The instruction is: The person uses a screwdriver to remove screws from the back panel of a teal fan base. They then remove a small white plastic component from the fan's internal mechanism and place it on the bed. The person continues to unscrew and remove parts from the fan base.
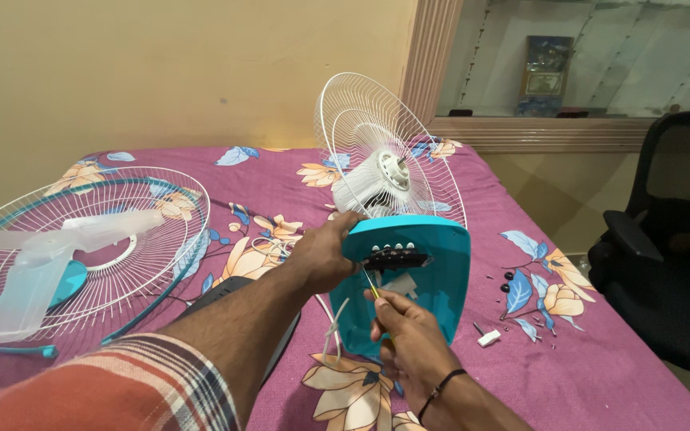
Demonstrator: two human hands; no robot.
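left hand [323, 257] grips the teal fan base [429, 275]; right hand [406, 327] pinches a screwdriver [372, 285] pointing up-left.

One thing here looks like a package or a framed sign: a flat, upright rectangle [547, 76] far back on the shelf behind the glass, at the top right. It is dark blue at the edges, with a paler greenish-yellow panel in the middle. It is too small and blurry to tell which. No screens show.
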